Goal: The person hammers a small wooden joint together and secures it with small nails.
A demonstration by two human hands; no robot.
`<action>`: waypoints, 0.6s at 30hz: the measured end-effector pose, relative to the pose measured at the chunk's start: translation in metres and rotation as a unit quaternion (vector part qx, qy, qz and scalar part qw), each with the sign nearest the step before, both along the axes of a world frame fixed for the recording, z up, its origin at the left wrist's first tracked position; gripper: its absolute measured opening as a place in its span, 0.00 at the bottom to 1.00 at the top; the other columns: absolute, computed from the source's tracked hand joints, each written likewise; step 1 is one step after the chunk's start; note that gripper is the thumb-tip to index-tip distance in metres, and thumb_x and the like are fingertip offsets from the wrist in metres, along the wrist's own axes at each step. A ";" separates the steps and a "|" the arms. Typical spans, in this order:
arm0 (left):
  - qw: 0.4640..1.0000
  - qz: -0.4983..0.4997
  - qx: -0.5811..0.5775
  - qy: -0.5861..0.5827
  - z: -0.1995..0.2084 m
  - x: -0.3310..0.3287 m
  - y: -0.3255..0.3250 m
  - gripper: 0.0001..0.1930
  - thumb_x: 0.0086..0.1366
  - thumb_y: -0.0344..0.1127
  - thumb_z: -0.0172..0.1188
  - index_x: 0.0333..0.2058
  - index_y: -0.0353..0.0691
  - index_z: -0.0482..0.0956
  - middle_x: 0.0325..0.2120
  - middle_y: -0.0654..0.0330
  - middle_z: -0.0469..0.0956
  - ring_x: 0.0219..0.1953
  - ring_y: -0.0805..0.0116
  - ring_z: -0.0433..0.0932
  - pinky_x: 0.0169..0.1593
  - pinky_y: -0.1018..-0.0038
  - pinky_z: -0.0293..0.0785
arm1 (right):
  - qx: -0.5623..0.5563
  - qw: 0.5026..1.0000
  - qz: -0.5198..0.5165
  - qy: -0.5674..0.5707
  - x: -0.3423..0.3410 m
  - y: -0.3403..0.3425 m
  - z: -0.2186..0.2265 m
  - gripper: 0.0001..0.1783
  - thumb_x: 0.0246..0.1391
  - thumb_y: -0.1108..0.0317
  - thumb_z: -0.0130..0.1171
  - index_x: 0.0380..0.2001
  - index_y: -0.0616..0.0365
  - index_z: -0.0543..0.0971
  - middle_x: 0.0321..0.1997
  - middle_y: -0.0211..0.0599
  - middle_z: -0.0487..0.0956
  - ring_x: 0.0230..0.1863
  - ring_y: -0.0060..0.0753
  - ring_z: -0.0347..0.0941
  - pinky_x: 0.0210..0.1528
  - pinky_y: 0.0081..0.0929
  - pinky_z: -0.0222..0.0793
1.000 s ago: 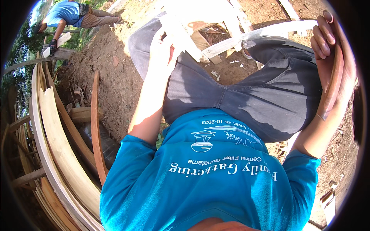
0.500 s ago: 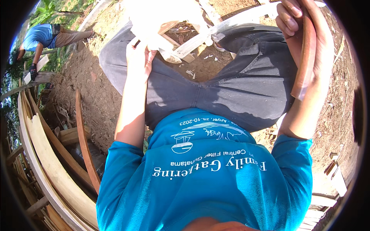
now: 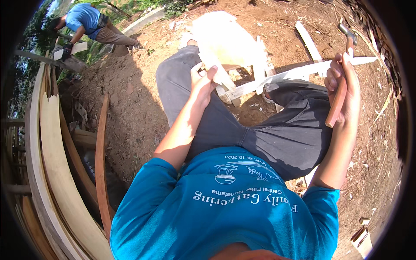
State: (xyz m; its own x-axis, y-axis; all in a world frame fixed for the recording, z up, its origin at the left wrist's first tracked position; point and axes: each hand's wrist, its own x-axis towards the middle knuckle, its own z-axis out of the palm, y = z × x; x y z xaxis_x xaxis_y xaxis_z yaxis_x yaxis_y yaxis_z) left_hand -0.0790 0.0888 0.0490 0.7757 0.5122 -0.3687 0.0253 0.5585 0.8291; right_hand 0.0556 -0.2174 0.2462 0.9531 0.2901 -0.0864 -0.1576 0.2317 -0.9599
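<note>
My right hand (image 3: 345,82) is wrapped round the wooden handle of a hammer (image 3: 338,102), raised over my right thigh. The dark metal hammer head (image 3: 347,33) points away from me. Over my left thigh, my left hand (image 3: 203,84) has its thumb and fingers drawn together at the near edge of a pale wooden piece (image 3: 223,78). Whether it grips that wood or something small cannot be made out. Beyond it lies a broad, glaring white surface (image 3: 229,39), too bright to read. A long pale plank (image 3: 299,73) runs from between my knees out to the right.
Long boards (image 3: 54,143) and a narrow brown strip (image 3: 102,160) stand at my left. A loose plank (image 3: 308,41) lies on the dirt ahead. At far left a person in a blue shirt (image 3: 84,19) bends over wood. Wood scraps (image 3: 362,240) lie at lower right.
The view has tilted up, bringing the hammer's head and more ground ahead into sight. The hammer handle now slants more across my right palm. My left hand stays by the pale wood.
</note>
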 end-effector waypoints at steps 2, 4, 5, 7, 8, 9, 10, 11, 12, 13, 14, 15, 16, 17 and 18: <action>0.999 0.021 0.027 0.023 0.003 -0.008 -0.004 0.33 0.67 0.36 0.66 0.63 0.43 0.56 0.46 0.57 0.79 0.47 0.67 0.80 0.48 0.61 0.80 | 0.003 1.000 -0.012 0.020 -0.002 0.008 0.004 0.15 0.71 0.53 0.55 0.45 0.53 0.74 0.27 0.19 0.64 0.23 0.13 0.57 0.25 0.15 0.54; 0.998 -0.021 0.043 0.043 0.012 -0.010 -0.003 0.42 0.68 0.38 0.63 0.69 0.46 0.41 0.46 0.57 0.76 0.47 0.68 0.78 0.47 0.64 0.78 | 0.034 0.999 0.007 0.015 0.006 -0.004 -0.007 0.16 0.67 0.55 0.60 0.47 0.54 0.76 0.30 0.18 0.69 0.25 0.10 0.59 0.25 0.13 0.53; 0.995 0.010 0.077 0.061 0.006 -0.009 -0.003 0.37 0.68 0.37 0.64 0.64 0.39 0.47 0.44 0.56 0.77 0.41 0.68 0.80 0.41 0.67 0.79 | 0.029 0.999 0.006 0.014 0.005 -0.001 -0.007 0.16 0.67 0.55 0.60 0.47 0.54 0.76 0.30 0.18 0.69 0.25 0.10 0.59 0.24 0.13 0.53; 0.988 0.045 0.127 0.069 0.003 -0.010 -0.010 0.31 0.66 0.37 0.64 0.58 0.29 0.57 0.40 0.55 0.76 0.35 0.69 0.81 0.33 0.73 0.80 | 0.020 1.000 0.010 0.017 0.004 -0.002 -0.009 0.15 0.67 0.55 0.61 0.47 0.54 0.76 0.29 0.18 0.69 0.24 0.10 0.59 0.24 0.14 0.52; 0.986 0.043 0.143 0.069 0.000 -0.011 -0.007 0.31 0.66 0.37 0.63 0.59 0.29 0.58 0.40 0.54 0.75 0.35 0.69 0.80 0.33 0.73 0.80 | 0.021 1.000 0.014 0.018 0.004 0.000 -0.010 0.15 0.67 0.55 0.61 0.46 0.54 0.76 0.29 0.18 0.69 0.24 0.10 0.59 0.24 0.14 0.52; 0.985 0.036 0.157 0.069 -0.004 -0.010 -0.008 0.30 0.66 0.36 0.62 0.60 0.29 0.58 0.41 0.54 0.75 0.35 0.70 0.80 0.32 0.74 0.80 | 0.019 1.000 0.014 0.019 0.004 -0.002 -0.010 0.15 0.67 0.55 0.61 0.46 0.54 0.76 0.29 0.18 0.69 0.24 0.10 0.59 0.24 0.14 0.52; 0.983 0.028 0.170 0.069 -0.008 -0.009 -0.007 0.30 0.66 0.36 0.62 0.61 0.29 0.59 0.42 0.53 0.75 0.35 0.70 0.80 0.32 0.74 0.80 | 0.016 1.000 0.013 0.022 0.004 -0.004 -0.010 0.15 0.67 0.55 0.61 0.46 0.54 0.76 0.29 0.18 0.69 0.24 0.10 0.58 0.24 0.13 0.52; 0.982 0.027 0.175 0.070 -0.012 -0.007 -0.004 0.31 0.67 0.36 0.61 0.63 0.33 0.57 0.40 0.55 0.77 0.35 0.71 0.80 0.33 0.74 0.79 | 0.023 0.999 0.014 0.018 0.004 -0.003 -0.010 0.15 0.67 0.55 0.61 0.46 0.54 0.76 0.29 0.18 0.69 0.24 0.10 0.58 0.24 0.13 0.52; 0.981 0.023 0.177 0.073 -0.014 -0.005 -0.004 0.33 0.67 0.35 0.60 0.66 0.37 0.55 0.38 0.57 0.79 0.34 0.73 0.80 0.33 0.75 0.77 | 0.025 0.999 0.013 0.016 0.004 -0.002 -0.011 0.15 0.67 0.55 0.61 0.46 0.54 0.76 0.29 0.18 0.69 0.24 0.10 0.59 0.24 0.13 0.52; 0.982 0.015 0.174 0.076 -0.013 -0.004 -0.008 0.34 0.68 0.35 0.59 0.69 0.41 0.53 0.36 0.59 0.81 0.34 0.74 0.80 0.34 0.75 0.76 | 0.024 1.000 0.009 0.015 0.004 -0.005 -0.011 0.15 0.67 0.55 0.61 0.45 0.54 0.76 0.29 0.18 0.69 0.24 0.10 0.59 0.24 0.13 0.52; 0.982 0.005 0.169 0.088 -0.013 -0.003 -0.005 0.34 0.68 0.34 0.59 0.69 0.41 0.54 0.36 0.60 0.81 0.34 0.74 0.80 0.34 0.75 0.76 | 0.019 0.999 0.027 0.007 0.004 -0.005 -0.009 0.15 0.66 0.54 0.61 0.45 0.54 0.76 0.29 0.18 0.69 0.24 0.10 0.60 0.24 0.13 0.53; 0.982 -0.008 0.159 0.103 -0.007 -0.005 -0.002 0.34 0.68 0.33 0.58 0.68 0.40 0.54 0.36 0.60 0.81 0.34 0.74 0.80 0.33 0.75 0.76 | 0.015 1.000 0.025 0.009 0.003 -0.003 -0.007 0.15 0.66 0.55 0.61 0.45 0.54 0.76 0.29 0.18 0.69 0.25 0.11 0.60 0.25 0.13 0.54; 0.986 -0.020 0.150 0.076 -0.002 0.003 -0.007 0.33 0.68 0.33 0.58 0.68 0.40 0.55 0.36 0.60 0.81 0.34 0.75 0.80 0.34 0.75 0.77 | 0.009 1.000 0.004 0.002 -0.001 -0.007 0.000 0.15 0.66 0.55 0.61 0.45 0.55 0.77 0.29 0.19 0.69 0.26 0.11 0.61 0.26 0.13 0.55; 0.987 0.001 0.148 0.069 -0.001 -0.011 -0.004 0.32 0.68 0.32 0.57 0.68 0.39 0.55 0.36 0.61 0.81 0.34 0.75 0.80 0.34 0.76 0.77 | 0.009 1.000 0.020 0.013 0.000 0.002 -0.006 0.16 0.66 0.55 0.60 0.45 0.55 0.77 0.29 0.19 0.69 0.27 0.11 0.61 0.26 0.13 0.56; 0.990 0.011 0.141 0.012 0.001 -0.003 -0.008 0.32 0.68 0.31 0.57 0.68 0.39 0.56 0.35 0.61 0.81 0.34 0.75 0.81 0.34 0.76 0.78 | 0.002 1.000 0.003 0.009 -0.004 -0.001 0.003 0.16 0.66 0.55 0.60 0.45 0.55 0.77 0.29 0.19 0.69 0.27 0.11 0.62 0.27 0.13 0.56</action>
